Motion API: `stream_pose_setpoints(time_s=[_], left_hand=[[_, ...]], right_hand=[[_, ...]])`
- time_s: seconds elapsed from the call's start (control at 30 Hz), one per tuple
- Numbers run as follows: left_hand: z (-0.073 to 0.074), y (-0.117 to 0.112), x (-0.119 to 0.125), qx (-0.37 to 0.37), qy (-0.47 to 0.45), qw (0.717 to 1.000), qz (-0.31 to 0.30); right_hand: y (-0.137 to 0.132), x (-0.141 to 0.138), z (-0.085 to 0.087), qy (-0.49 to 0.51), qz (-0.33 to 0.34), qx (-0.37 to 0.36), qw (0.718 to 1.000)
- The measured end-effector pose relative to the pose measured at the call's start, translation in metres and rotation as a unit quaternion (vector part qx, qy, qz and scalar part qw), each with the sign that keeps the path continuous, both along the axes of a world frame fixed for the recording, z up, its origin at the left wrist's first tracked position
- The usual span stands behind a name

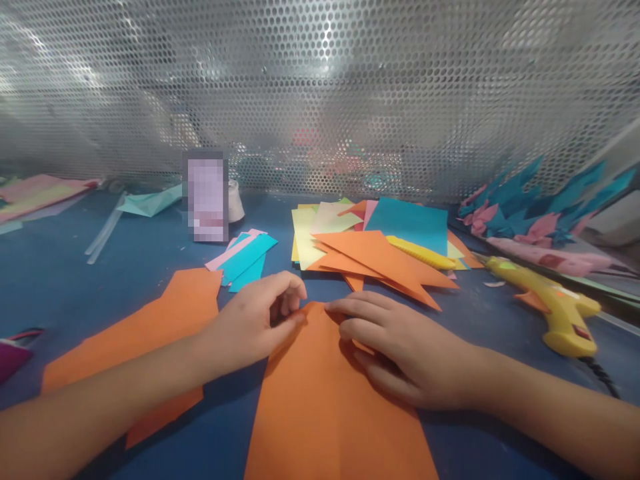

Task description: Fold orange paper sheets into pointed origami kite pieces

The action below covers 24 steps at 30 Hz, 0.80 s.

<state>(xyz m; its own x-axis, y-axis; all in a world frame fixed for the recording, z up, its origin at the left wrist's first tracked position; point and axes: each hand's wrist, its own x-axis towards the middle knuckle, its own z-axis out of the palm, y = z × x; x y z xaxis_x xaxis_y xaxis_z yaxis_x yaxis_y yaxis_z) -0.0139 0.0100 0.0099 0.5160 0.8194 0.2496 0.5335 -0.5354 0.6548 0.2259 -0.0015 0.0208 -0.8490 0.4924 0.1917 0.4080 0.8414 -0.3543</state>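
Note:
An orange sheet of paper lies in front of me with a crease down its middle and its top corners turned in toward a narrow tip. At the upper left edge of that tip is my left hand, fingers curled and thumb against the paper. My right hand rests on the upper right side, its index fingertip at the tip and its other fingers bent over the folded flap. The undersides of both hands' fingers are partly hidden. Under my left forearm lies another orange sheet, cut or folded at an angle.
Beyond my hands lie folded orange pieces, a yellow cutter, coloured sheets and blue and pink strips. A yellow glue gun with a cord sits right, near folded paper shapes. A perforated metal panel stands behind.

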Motion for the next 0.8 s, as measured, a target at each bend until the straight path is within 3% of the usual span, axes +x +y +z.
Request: stream_pose_setpoints(time_s=[0.17, 0.4, 0.8], left_hand=[[0.001, 0.008, -0.008, 0.103, 0.060, 0.991, -0.067], [0.004, 0.014, -0.014, 0.221, 0.148, 0.949, -0.171], [0.008, 0.012, -0.014, 0.212, 0.146, 0.936, -0.239]], right_hand=[[0.000, 0.001, -0.001, 0.003, 0.002, -0.004, 1.000], [0.000, 0.000, -0.001, -0.009, -0.002, -0.010, 1.000], [0.001, -0.001, 0.000, -0.013, -0.001, 0.009, 1.000]])
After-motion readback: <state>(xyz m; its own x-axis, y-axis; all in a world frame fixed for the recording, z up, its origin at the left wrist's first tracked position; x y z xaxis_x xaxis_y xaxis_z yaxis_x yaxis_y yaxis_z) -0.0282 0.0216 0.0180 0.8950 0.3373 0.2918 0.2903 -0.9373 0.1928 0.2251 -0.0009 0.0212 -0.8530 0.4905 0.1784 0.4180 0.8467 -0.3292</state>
